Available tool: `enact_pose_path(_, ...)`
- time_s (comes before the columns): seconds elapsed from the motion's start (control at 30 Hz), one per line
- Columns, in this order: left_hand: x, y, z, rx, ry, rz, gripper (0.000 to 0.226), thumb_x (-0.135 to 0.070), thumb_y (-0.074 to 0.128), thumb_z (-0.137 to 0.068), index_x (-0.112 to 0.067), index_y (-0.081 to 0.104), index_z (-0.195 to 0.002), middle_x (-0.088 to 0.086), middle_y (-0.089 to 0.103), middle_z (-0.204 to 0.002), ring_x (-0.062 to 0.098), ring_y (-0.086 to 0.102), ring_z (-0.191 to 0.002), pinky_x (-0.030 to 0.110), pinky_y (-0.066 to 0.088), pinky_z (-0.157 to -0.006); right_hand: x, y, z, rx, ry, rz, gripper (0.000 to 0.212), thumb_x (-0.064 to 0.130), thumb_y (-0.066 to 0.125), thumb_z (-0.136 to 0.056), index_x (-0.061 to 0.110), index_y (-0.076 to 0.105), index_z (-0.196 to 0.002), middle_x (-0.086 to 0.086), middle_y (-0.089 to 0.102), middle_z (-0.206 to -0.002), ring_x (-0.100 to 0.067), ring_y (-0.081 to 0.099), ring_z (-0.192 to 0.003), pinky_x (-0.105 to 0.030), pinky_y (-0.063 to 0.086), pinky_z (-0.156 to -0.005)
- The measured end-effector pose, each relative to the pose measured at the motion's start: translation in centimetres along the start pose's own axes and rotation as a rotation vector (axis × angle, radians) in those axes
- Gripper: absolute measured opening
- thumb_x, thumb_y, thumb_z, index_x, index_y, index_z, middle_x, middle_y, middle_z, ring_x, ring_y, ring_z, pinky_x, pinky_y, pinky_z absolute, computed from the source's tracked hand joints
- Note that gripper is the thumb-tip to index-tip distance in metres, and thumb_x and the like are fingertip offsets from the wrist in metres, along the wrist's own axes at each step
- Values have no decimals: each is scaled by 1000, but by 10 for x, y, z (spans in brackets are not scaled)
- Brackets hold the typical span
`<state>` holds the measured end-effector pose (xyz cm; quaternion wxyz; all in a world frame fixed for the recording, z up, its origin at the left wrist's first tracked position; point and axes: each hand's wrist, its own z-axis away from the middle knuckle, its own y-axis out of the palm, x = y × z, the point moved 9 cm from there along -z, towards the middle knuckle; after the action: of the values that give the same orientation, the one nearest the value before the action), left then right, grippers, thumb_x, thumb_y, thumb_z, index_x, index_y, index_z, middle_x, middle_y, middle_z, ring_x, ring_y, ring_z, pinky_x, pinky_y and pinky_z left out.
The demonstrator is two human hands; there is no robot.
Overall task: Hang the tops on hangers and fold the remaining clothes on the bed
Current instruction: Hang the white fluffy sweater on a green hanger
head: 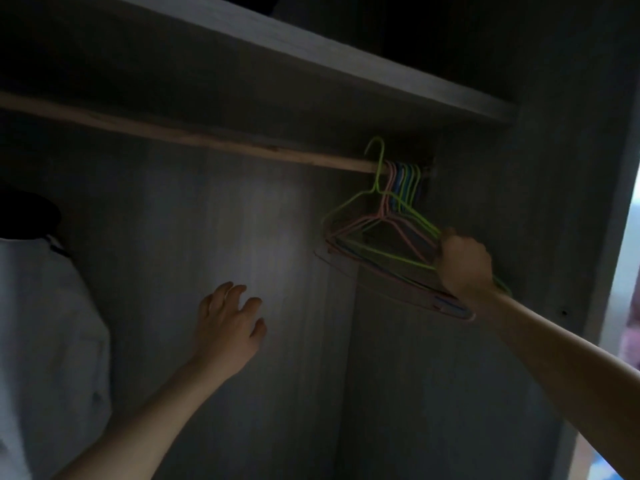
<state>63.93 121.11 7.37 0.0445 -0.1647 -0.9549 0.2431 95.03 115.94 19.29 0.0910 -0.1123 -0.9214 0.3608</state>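
Inside a dim wardrobe, a bundle of thin hangers (388,230) in green, pink and blue hangs at the right end of a wooden rail (194,136). One green hanger (375,181) is lifted, its hook raised above the rail. My right hand (464,261) grips the right shoulder of that green hanger, fingers curled round the wire. My left hand (228,323) hovers open in front of the wardrobe's back wall, lower and to the left, holding nothing.
A shelf (346,71) runs above the rail. A white garment (45,341) hangs at the far left, with a dark item (24,209) above it. The wardrobe's side panel (561,188) stands just right of the hangers.
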Motion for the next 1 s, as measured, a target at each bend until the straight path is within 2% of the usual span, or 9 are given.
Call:
enact_pose_path(0.27,-9,-1,1,-27,-21,-17,47,-38,37,-70,-12,74,-85,16,68,-97,27,42,-102,50,52,-69,6,4,3,-29,-130,-56,32,3,44,-92,1,44,-124,-25,63,-105,-43,61,-95,-41,47,-74)
enact_pose_path(0.43,-10,-3,-2,-18,-114,90,54,-35,52,-70,-8,55,-116,26,58,-114,42,54,-104,55,51,-70,0,0,16,-81,-232,-121,39,3,47,-88,5,47,-127,-28,63,-105,-45,60,-92,-43,46,-73)
enact_pose_path(0.53,-14,-6,0,-67,-155,154,85,-17,83,-59,-9,38,-130,34,46,-128,52,46,-113,62,45,-79,-6,-12,43,-151,-372,-234,32,-1,54,-82,-1,57,-114,-29,65,-89,-48,62,-71,-45,49,-58)
enact_pose_path(0.6,-24,-5,5,-74,-134,171,102,-16,87,-53,-12,28,-136,36,39,-134,56,42,-117,63,42,-85,-20,-20,75,-210,-504,-225,42,-3,62,-68,0,60,-110,-23,65,-73,-40,61,-49,-38,48,-41)
enact_pose_path(0.67,-27,-1,8,-72,-112,177,113,-21,90,-49,-14,24,-140,37,33,-138,57,36,-122,64,38,-89,-35,-23,105,-227,-581,-241,55,-3,57,-60,13,53,-112,-8,59,-63,-27,56,-41,-28,46,-39)
enact_pose_path(0.73,-40,14,17,-10,-73,232,123,-28,93,-44,-13,21,-143,37,31,-140,58,33,-124,66,34,-92,-59,-25,128,-225,-557,-219,47,-1,51,-70,19,48,-111,-4,58,-66,-25,55,-43,-26,48,-41)
enact_pose_path(0.8,-56,26,29,31,-36,242,128,-36,93,-39,-9,22,-142,35,36,-138,57,37,-122,68,35,-90,-74,-30,149,-236,-558,-208,20,13,42,-92,18,49,-110,-10,65,-74,-30,60,-47,-29,49,-41)
enact_pose_path(0.87,-85,44,51,114,46,345,127,-37,94,-38,-3,26,-139,31,46,-132,53,48,-114,67,39,-84,-101,-34,172,-193,-480,-188,27,31,28,-102,16,49,-108,-14,67,-77,-31,63,-51,-30,49,-43)
enact_pose_path(1.0,-137,67,107,191,78,542,102,-20,94,-45,1,45,-132,26,63,-106,46,62,-91,57,47,-74,-150,-46,235,-129,-419,-103,31,37,26,-102,17,50,-105,-13,67,-77,-27,66,-56,-33,48,-52)
